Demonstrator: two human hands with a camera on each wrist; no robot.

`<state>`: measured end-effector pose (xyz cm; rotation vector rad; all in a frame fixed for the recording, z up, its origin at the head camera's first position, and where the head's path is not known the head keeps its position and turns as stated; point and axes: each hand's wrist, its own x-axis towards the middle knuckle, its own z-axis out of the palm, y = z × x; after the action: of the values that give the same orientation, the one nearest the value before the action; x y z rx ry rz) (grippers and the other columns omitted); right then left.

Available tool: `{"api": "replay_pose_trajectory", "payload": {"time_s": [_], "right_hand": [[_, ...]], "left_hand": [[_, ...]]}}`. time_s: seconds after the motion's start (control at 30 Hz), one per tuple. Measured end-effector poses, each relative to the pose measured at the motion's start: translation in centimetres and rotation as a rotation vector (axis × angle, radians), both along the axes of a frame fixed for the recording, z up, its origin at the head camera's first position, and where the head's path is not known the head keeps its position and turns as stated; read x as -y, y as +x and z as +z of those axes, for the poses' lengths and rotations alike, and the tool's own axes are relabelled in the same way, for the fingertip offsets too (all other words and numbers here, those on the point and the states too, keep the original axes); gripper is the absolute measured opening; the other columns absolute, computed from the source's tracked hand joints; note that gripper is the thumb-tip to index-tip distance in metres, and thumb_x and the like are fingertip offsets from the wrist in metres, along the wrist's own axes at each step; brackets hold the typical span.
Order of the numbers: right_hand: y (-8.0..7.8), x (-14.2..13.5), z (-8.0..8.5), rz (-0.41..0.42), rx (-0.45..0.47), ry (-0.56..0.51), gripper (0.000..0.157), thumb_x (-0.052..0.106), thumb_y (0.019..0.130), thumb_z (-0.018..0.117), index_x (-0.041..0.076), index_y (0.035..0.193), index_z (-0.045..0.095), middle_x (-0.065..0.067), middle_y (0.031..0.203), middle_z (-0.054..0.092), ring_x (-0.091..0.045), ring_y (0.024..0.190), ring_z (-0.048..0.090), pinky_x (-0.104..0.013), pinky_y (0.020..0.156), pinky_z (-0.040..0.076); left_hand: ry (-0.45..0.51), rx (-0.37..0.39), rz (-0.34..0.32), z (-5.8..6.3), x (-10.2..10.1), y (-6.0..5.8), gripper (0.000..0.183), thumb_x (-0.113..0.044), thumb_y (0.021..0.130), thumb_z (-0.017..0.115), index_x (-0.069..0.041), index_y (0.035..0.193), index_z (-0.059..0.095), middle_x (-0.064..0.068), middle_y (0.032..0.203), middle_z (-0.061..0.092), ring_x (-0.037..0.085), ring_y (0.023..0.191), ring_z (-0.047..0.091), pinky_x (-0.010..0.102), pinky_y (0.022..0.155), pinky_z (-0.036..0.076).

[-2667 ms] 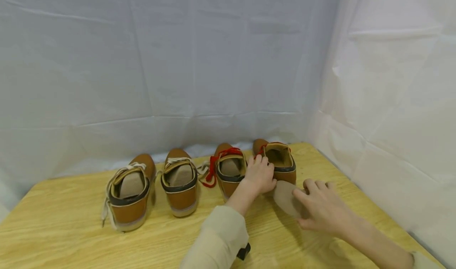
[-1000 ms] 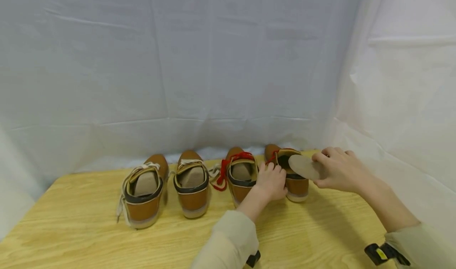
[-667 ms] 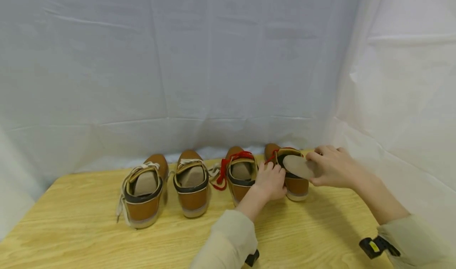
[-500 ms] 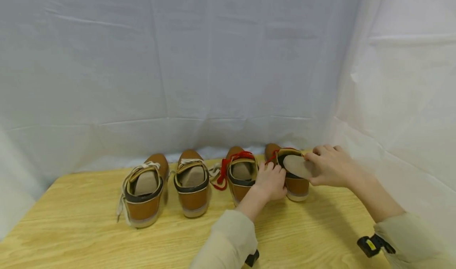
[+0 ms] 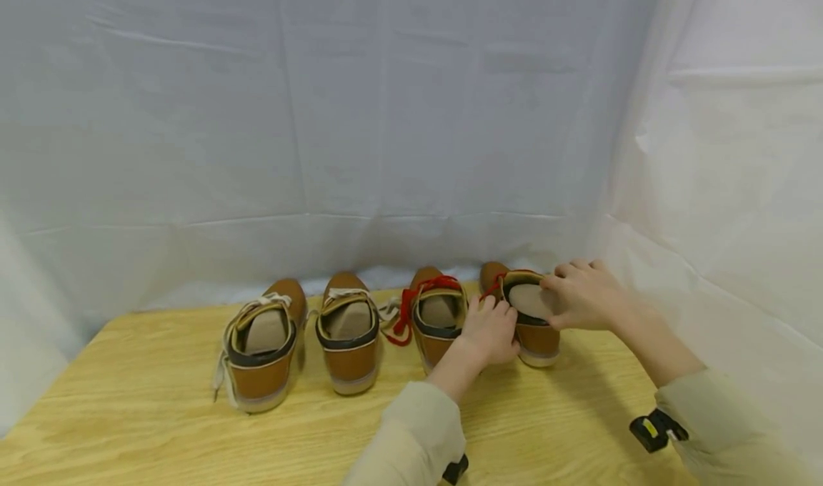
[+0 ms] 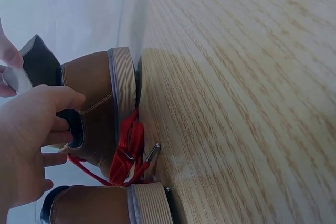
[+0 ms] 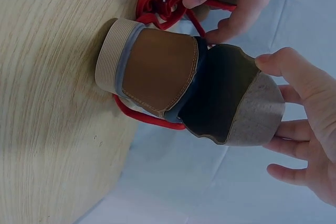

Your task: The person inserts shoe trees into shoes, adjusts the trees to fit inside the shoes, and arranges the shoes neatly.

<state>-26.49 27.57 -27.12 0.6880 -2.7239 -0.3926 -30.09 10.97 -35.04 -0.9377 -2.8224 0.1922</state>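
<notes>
My right hand (image 5: 581,296) pinches the heel end of a beige insole (image 5: 530,300), thumb on one side and fingers on the other. The insole's front part is inside the rightmost brown shoe (image 5: 539,339), which has red laces. In the right wrist view the insole (image 7: 257,114) rises tilted out of the opening, showing a dark underside with a grey heel section. My left hand (image 5: 489,329) holds that shoe at its left side, thumb and bent fingers at the collar in the left wrist view. The toe end of the insole is hidden within the shoe.
Left of my left hand stands another red-laced brown shoe (image 5: 442,346). Two brown shoes with cream laces, one nearer the middle (image 5: 350,361) and one at far left (image 5: 260,382), complete the row on the wooden table (image 5: 161,429). White sheeting (image 5: 411,114) hangs behind and right.
My right hand has carried the insole from in front of the shoe up over the heel, then left and down into the opening. My left hand stays at the shoe's side.
</notes>
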Motion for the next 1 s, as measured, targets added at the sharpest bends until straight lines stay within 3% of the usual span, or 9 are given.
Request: {"api": "replay_pose_trajectory", "payload": {"time_s": [0.4,0.63,1.0], "right_hand": [[-1.2,0.0,-0.3,0.014,0.02,-0.036,0.05,0.038,0.069,0.077,0.008,0.107,0.067,-0.016,0.102,0.061,-0.037,0.093,0.054,-0.054,0.074,0.043],[-1.8,0.3,-0.6,-0.028,0.042,-0.047,0.051,0.039,0.071,0.075,0.007,0.111,0.066,-0.017,0.106,0.059,-0.038,0.097,0.051,-0.054,0.076,0.042],[-2.1,0.2,-1.1,-0.06,0.035,-0.028,0.055,0.043,0.073,0.074,0.008,0.114,0.064,-0.016,0.108,0.058,-0.037,0.099,0.05,-0.056,0.077,0.04]], "left_hand": [[0.029,0.013,0.005,0.0,0.0,0.0,0.052,-0.046,0.09,0.052,-0.022,0.135,0.046,-0.006,0.136,0.043,0.019,0.126,0.033,0.045,0.107,0.018],[0.059,0.043,0.039,0.0,-0.3,0.1,0.053,-0.047,0.089,0.054,-0.022,0.135,0.046,-0.005,0.135,0.044,0.019,0.126,0.033,0.046,0.107,0.017],[0.032,0.045,0.063,-0.2,-0.6,0.3,0.06,-0.053,0.084,0.057,-0.022,0.134,0.044,-0.004,0.13,0.046,0.021,0.12,0.036,0.044,0.102,0.022]]}}
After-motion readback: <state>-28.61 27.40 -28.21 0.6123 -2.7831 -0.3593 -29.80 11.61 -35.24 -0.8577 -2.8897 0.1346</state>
